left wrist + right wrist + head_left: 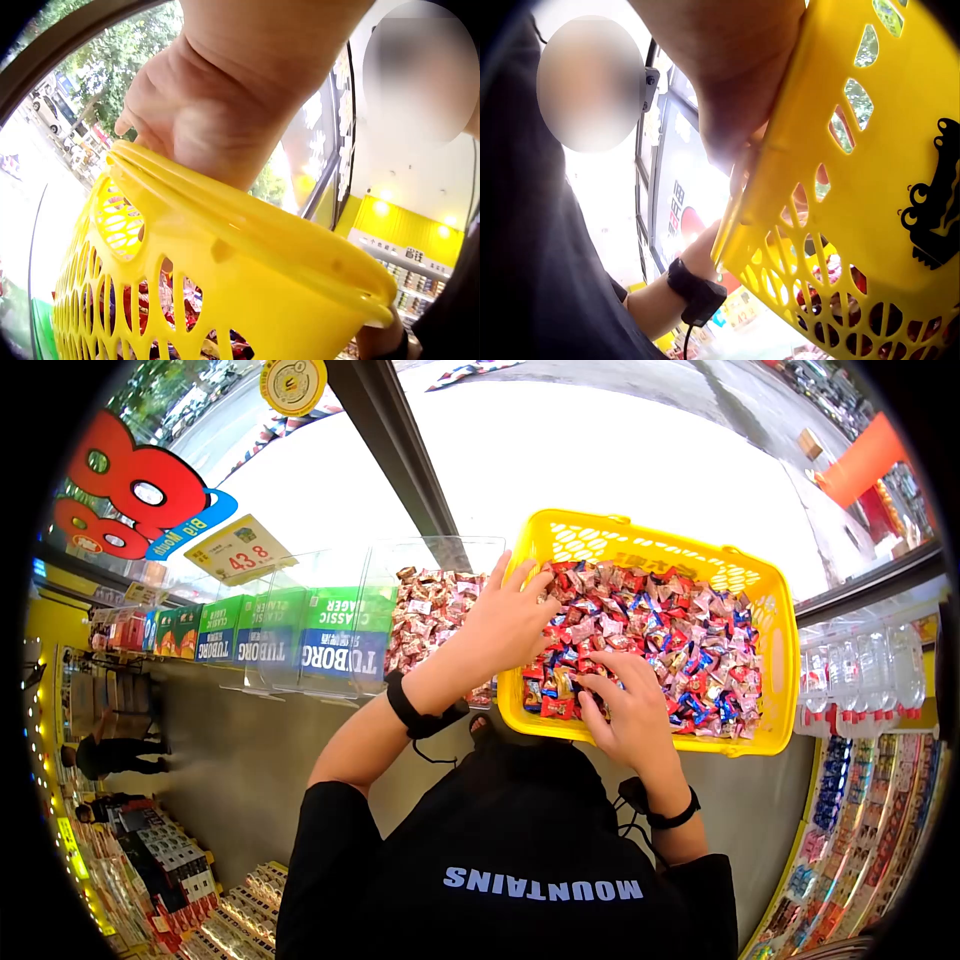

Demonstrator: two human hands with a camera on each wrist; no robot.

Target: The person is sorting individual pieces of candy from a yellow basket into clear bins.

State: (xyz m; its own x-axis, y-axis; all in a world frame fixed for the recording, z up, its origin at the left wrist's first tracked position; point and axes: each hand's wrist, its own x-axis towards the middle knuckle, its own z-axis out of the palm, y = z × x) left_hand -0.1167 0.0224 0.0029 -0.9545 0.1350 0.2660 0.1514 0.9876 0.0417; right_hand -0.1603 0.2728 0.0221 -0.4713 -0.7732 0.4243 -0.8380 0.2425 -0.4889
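Note:
A yellow plastic basket [780, 705] holds a heap of wrapped candies [690, 645] in red, blue, pink and gold. My left hand [505, 618] reaches over the basket's left rim, fingers spread across the candies at that end. In the left wrist view, its heel lies right above the yellow rim [262, 217]. Over the near side comes my right hand [632, 710], thumb and fingers apart, fingertips down at the candies. The right wrist view shows the basket's pierced wall [877, 187] covering most of that hand's fingers.
Left of the basket, a clear bin [430, 550] contains more wrapped candies [425, 615]. Green-and-blue beer boxes [340, 630] line the shelf beyond it. Water bottles [870, 670] stand at the right. A glass window with a dark post [390, 440] runs behind.

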